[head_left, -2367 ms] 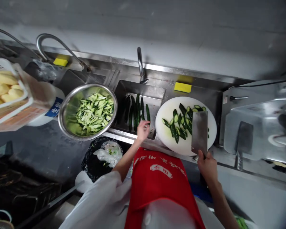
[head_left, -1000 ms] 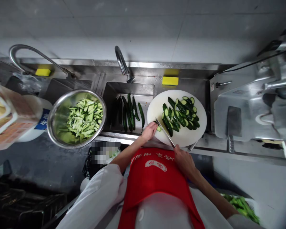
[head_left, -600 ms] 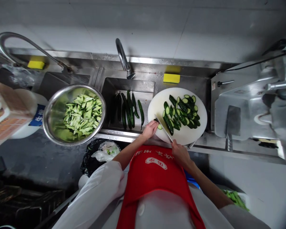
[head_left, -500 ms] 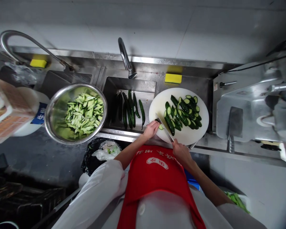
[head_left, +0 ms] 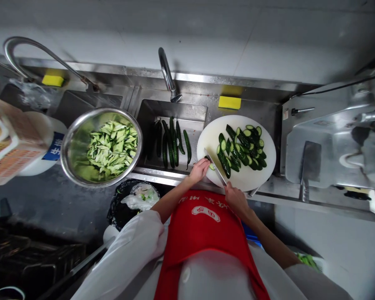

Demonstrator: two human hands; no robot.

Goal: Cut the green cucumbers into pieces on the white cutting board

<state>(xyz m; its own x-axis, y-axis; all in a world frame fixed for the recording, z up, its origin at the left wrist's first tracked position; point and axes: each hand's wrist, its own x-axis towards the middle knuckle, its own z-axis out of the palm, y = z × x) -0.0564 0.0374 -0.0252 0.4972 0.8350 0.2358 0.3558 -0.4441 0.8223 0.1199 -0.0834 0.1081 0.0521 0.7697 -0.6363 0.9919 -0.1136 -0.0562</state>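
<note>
Bowl point(head_left: 73, 152) L, board point(head_left: 253, 179) R (sink point(head_left: 186, 109) btwn)

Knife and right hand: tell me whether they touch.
Touching. The head view shows the right hand closed around the near end of the knife, its blade slanting out over the white board.

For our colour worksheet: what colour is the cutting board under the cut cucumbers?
The cutting board is white, seen best in the head view.

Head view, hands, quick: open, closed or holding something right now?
Left hand: closed on a cucumber piece at the cutting board's edge.
Right hand: closed, holding a cleaver by its handle.
</note>
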